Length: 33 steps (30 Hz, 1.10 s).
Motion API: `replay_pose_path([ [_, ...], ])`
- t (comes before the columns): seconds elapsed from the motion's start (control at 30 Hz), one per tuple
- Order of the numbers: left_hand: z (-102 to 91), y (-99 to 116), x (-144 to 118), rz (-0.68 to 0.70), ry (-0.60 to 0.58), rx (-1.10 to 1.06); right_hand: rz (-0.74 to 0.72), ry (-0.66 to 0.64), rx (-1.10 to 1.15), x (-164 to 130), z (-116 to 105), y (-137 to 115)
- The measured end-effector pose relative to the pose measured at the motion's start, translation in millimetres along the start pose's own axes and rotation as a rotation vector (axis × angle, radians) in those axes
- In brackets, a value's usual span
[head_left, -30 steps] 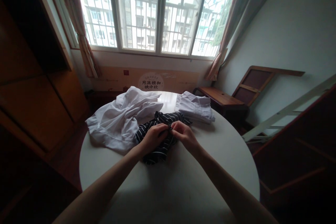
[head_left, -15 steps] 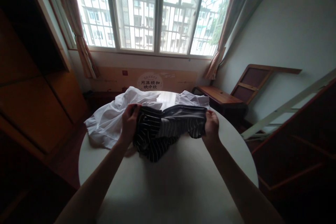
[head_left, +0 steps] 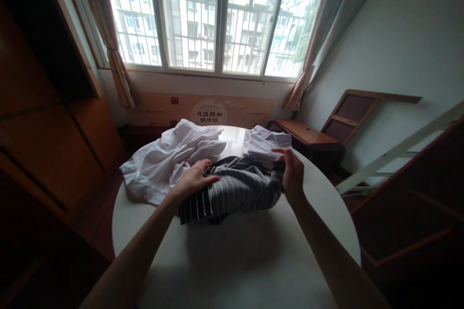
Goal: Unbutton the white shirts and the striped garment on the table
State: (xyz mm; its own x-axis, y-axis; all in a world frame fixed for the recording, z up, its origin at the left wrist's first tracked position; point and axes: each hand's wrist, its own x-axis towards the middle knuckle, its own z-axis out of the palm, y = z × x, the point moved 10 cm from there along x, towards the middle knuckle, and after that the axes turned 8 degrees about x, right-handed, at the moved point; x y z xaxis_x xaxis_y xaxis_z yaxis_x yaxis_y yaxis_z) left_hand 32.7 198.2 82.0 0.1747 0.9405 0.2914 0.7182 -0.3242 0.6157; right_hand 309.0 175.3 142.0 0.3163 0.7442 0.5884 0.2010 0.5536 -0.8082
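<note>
Lying across the far middle of the round white table (head_left: pixel 235 256) is a dark striped garment (head_left: pixel 232 190), bunched, w/ its long axis running left to right between the two hands. The left hand (head_left: pixel 195 181) is resting on the garment's left end, palm down, fingers stretched flat over the cloth and pointing right, pressing rather than gripping. The right hand (head_left: pixel 293 174) is standing at the garment's right end, fingers curled round the edge of the fabric w/ the thumb on the near side; it is looking like a pinch on the hem, though the fingertips are partly hidden by the cloth, so the exact hold is hard to make out. Both hands are touching the garment, one at each end, so neither is nearer than the other; the bulk of the fabric is lying between them and slightly toward the near side.

Just left of the garment and touching it, a crumpled white shirt (head_left: pixel 163 166) is spreading toward the table's far left edge. Behind the right hand, on the far right of the tabletop, a folded pale shirt (head_left: pixel 263 142) is sitting, close to the striped cloth.

The tabletop near the person is smooth and plain. Beyond it a wide barred window (head_left: pixel 217 14) is letting in daylight, w/ curtains at both sides. A wooden cabinet (head_left: pixel 47 120) is standing on the left; a low wooden bench (head_left: pixel 304 137) is sitting against the right wall.
</note>
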Motion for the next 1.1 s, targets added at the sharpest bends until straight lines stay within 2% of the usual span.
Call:
replay_pose_path([
  [0.07, 32.0, 22.1, -10.4, 0.116, -0.149, 0.168, -0.069, -0.079, -0.122, -7.1, 14.1, -7.1],
  [0.13, 55.8, 50.6, -24.8, 0.267, -0.25, 0.173, -0.115, -0.184, -0.22, -16.5, 31.3, -7.4],
  [0.2, 77.6, 81.4, -45.3, 0.43, -0.419, 0.062, -0.123, -0.377, -0.349, -31.6, 56.3, 2.9],
  [0.27, 93.1, 102.6, -66.1, 0.516, -0.622, -0.072, -0.098, -0.643, -0.516, -54.8, 83.6, 23.4],
  [0.33, 97.9, 110.6, -76.5, 0.52, -0.751, -0.181, -0.073, -0.88, -0.675, -79.0, 101.9, 45.0],
  [0.37, 96.4, 108.8, -74.7, 0.488, -0.761, -0.224, -0.069, -0.956, -0.731, -87.1, 106.8, 52.5],
  [0.43, 88.6, 94.1, -59.7, 0.371, -0.688, -0.273, -0.068, -0.994, -0.781, -90.4, 109.6, 58.2],
  [0.47, 83.0, 82.2, -49.3, 0.302, -0.617, -0.263, -0.071, -0.963, -0.773, -86.3, 108.5, 56.5],
  [0.53, 67.7, 56.1, -29.1, 0.181, -0.43, -0.168, -0.081, -0.823, -0.702, -70.7, 101.0, 46.1],
  [0.63, 32.6, 28.1, -11.4, 0.073, -0.08, 0.026, -0.148, -0.503, -0.487, -45.5, 76.4, 17.8],
  [0.7, 17.8, 19.9, -9.5, 0.045, 0.053, 0.044, -0.239, -0.277, -0.334, -37.5, 54.0, -3.7],
  [0.73, 18.4, 18.4, -9.4, 0.05, 0.045, 0.008, -0.286, -0.182, -0.271, -36.7, 43.5, -12.8],
  [0.8, 33.4, 18.0, -9.7, 0.068, -0.094, -0.128, -0.349, -0.056, -0.184, -38.4, 28.8, -24.6],
  [0.87, 52.2, 18.1, -11.3, 0.059, -0.257, -0.267, -0.369, -0.022, -0.135, -40.0, 23.9, -29.0],
  [0.93, 60.2, 14.9, -10.0, 0.017, -0.305, -0.323, -0.372, -0.018, -0.099, -40.4, 22.4, -30.4],
  [0.97, 58.6, 12.9, -7.7, -0.005, -0.28, -0.321, -0.373, -0.004, -0.082, -40.3, 20.5, -31.0],
  [1.03, 43.9, 10.6, -1.8, -0.03, -0.154, -0.318, -0.367, 0.064, -0.056, -39.7, 12.4, -32.2],
  [1.1, 14.4, 8.6, 1.4, -0.038, 0.07, -0.366, -0.35, 0.151, -0.062, -39.1, 2.4, -33.9],
])
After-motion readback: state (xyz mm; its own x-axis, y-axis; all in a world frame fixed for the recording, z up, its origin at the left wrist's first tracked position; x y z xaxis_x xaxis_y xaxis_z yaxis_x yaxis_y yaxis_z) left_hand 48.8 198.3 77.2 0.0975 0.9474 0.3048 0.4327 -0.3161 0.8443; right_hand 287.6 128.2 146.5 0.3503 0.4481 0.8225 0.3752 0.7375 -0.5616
